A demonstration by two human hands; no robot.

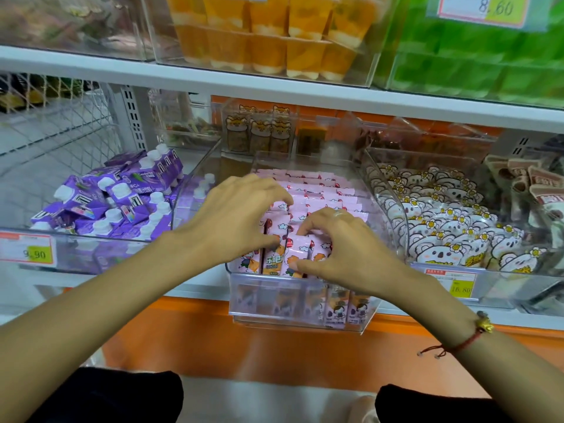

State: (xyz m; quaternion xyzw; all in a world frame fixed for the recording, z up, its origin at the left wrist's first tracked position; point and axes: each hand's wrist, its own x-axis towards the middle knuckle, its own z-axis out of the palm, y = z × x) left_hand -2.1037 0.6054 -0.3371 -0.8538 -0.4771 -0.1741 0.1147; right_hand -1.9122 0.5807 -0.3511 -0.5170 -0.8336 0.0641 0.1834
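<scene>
Head view records both hands working inside a clear acrylic bin [244, 300] that stands on the middle shelf [195, 288] of a shop rack, its front overhanging the shelf edge. Pink snack packets [329, 193] fill the bin, standing upright in rows from front to back. Right hand [345, 248] holds its fingers narrow and pinches one front packet [291, 254], thumb low on its face and forefinger tip at its top edge; that packet stands in the front row, just behind the bin's front wall. Left hand [241, 215] arches over the front rows, thumb against a front-row packet and fingertips touching packets farther back; whether it grips them cannot be told. A ring [338, 213] sits on the right hand and a red cord bracelet [467, 340] on the right wrist. Purple spouted pouches [106, 203] fill the neighbouring bin to the left, above a price label [27, 253]. Koala-printed packets [442, 233] fill the bin to the right. Orange jelly cups [274, 41] are stacked on the shelf above.
</scene>
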